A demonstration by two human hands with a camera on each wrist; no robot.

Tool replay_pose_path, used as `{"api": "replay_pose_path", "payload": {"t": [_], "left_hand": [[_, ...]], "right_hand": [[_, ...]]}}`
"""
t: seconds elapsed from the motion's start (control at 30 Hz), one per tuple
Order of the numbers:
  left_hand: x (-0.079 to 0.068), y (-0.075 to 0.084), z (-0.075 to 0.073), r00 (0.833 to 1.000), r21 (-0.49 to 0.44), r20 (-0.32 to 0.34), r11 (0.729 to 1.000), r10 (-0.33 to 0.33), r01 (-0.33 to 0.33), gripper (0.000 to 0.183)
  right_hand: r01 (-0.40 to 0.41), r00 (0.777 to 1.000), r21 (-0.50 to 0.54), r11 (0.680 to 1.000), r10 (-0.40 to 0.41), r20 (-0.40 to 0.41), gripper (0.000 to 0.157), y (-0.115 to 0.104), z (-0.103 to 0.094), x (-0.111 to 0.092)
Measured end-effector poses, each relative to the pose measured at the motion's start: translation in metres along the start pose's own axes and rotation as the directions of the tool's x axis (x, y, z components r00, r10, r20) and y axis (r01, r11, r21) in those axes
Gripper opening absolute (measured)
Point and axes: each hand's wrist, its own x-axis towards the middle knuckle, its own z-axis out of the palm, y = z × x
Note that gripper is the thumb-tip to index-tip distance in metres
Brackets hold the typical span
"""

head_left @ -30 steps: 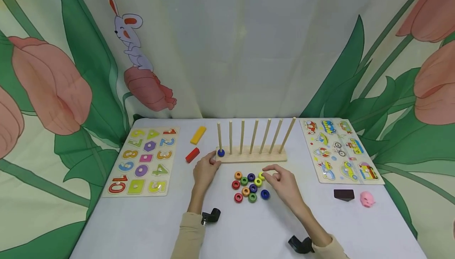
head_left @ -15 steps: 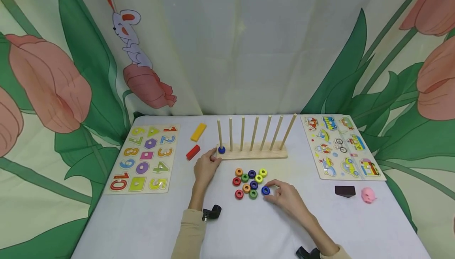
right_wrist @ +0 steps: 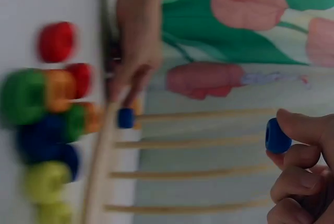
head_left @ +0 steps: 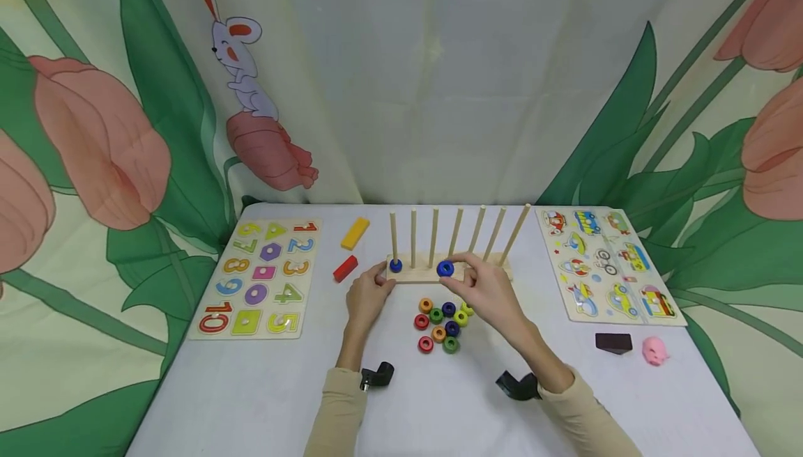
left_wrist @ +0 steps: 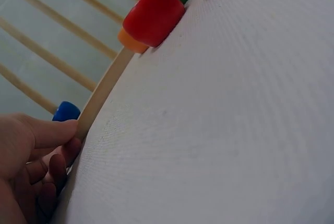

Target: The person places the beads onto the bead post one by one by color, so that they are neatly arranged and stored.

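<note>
Ring [right_wrist: 280, 136], blue, pinched in right hand [head_left: 492, 297]; left hand [head_left: 367, 298] grips pegboard [head_left: 414, 276]; I'd level the ring squarely over a peg [head_left: 394, 237]

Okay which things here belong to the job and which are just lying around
Likely in use:
wooden peg stand
held blue ring in right hand
pegged blue ring
loose rings

Probably lying about:
number board
vehicle board
yellow block
red block
dark block
pink toy

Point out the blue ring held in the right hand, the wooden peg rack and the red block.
Held blue ring [right_wrist: 281, 138], right wrist view: its outer side.
Peg rack [head_left: 417, 275], head view: bare part of its base.
Red block [head_left: 346, 269], head view: near its middle.
</note>
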Motion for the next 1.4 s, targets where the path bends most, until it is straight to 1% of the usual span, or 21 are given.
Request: {"api": "replay_pose_path", "payload": {"t": [0.17, 0.23, 0.33, 0.47, 0.63, 0.7, 0.8, 0.87, 0.93, 1.0, 1.07, 1.17, 1.3, 1.4], "left_hand": [[-0.004, 0.001, 0.004, 1.000, -0.021, 0.013, 1.000, 0.003, -0.002, 0.046], [-0.005, 0.002, 0.005, 1.000, -0.034, 0.018, 0.999, 0.015, -0.014, 0.046], [-0.007, 0.004, 0.007, 0.999, -0.040, 0.032, 0.999, 0.031, -0.030, 0.045], [-0.006, 0.006, 0.008, 0.998, -0.023, 0.029, 0.999, 0.048, -0.047, 0.044], [-0.002, 0.007, 0.007, 0.998, -0.009, 0.027, 0.999, 0.048, -0.048, 0.044], [-0.002, 0.008, 0.005, 0.999, -0.007, 0.029, 0.999, 0.038, -0.038, 0.044], [0.000, 0.009, 0.005, 0.999, -0.007, 0.026, 0.999, 0.032, -0.032, 0.044], [0.001, 0.010, 0.005, 0.999, -0.007, 0.023, 0.999, 0.032, -0.032, 0.045], [0.002, 0.011, 0.006, 0.999, -0.010, 0.025, 0.999, 0.033, -0.032, 0.045], [0.003, 0.011, 0.006, 0.999, -0.013, 0.022, 1.000, 0.028, -0.028, 0.045], [0.003, 0.009, 0.006, 1.000, -0.007, 0.016, 1.000, 0.016, -0.016, 0.045], [0.002, 0.004, 0.004, 1.000, 0.002, 0.003, 1.000, 0.001, -0.001, 0.045], [0.000, 0.002, 0.001, 1.000, 0.004, -0.005, 1.000, -0.004, 0.004, 0.045], [-0.001, 0.001, 0.001, 1.000, -0.002, -0.004, 1.000, 0.000, 0.000, 0.045]], "right_hand": [[0.116, 0.991, 0.039, 0.993, -0.113, -0.071, 0.039, -0.033, -0.003, 0.045], [0.143, 0.986, 0.050, 0.989, -0.138, -0.094, 0.040, -0.042, 0.000, 0.060], [0.151, 0.985, 0.071, 0.986, -0.143, -0.098, 0.041, -0.050, 0.005, 0.077], [0.134, 0.989, 0.071, 0.988, -0.129, -0.065, 0.042, -0.054, 0.015, 0.090], [0.154, 0.987, -0.007, 0.988, -0.154, -0.045, 0.039, -0.055, 0.022, 0.097], [0.165, 0.985, -0.015, 0.986, -0.166, -0.043, 0.038, -0.055, 0.023, 0.097], [0.171, 0.983, 0.028, 0.985, -0.169, -0.074, 0.036, -0.052, 0.020, 0.092], [0.161, 0.982, 0.077, 0.984, -0.152, -0.111, 0.033, -0.046, 0.016, 0.082], [0.129, 0.984, 0.126, 0.984, -0.111, -0.141, 0.029, -0.033, 0.013, 0.067], [0.067, 0.990, 0.169, 0.983, -0.044, -0.137, 0.027, -0.014, 0.012, 0.048], [-0.013, 0.994, 0.186, 0.982, 0.033, -0.103, 0.026, 0.006, 0.013, 0.030], [-0.128, 0.989, 0.179, 0.976, 0.138, -0.049, 0.026, 0.036, 0.016, 0.008], [-0.235, 0.972, 0.100, 0.967, 0.234, 0.023, 0.024, 0.066, 0.019, -0.014], [-0.289, 0.953, 0.029, 0.957, 0.285, 0.099, 0.029, 0.081, 0.021, -0.025]]}}
